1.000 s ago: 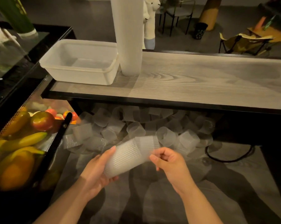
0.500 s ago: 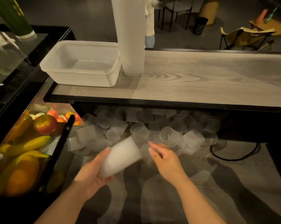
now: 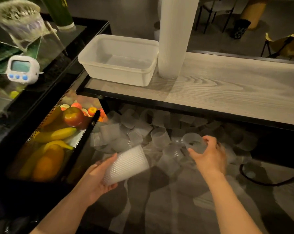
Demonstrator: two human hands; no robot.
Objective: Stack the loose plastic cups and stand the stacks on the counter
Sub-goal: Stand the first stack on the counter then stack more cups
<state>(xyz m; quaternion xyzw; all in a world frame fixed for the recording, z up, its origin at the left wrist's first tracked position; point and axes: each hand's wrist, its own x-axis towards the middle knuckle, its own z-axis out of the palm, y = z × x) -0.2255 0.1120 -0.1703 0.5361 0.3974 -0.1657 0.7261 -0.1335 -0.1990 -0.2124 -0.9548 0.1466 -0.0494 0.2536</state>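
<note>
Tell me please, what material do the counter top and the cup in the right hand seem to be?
Counter top: probably wood or a wood-look laminate, matte, with pale visible grain. Cup in the right hand: thin translucent plastic, frosted; the fingers show dimly through it.

The tall cup stack point(image 3: 175, 36) on the counter point(image 3: 227, 92) ran out of the top edge, its height unseen. Loose cups point(image 3: 142, 129) on the floor slipped under the counter's shadowed front, too dim to count. A jar point(image 3: 17, 19) at upper left was motion-blurred, its contents unreadable.
</note>
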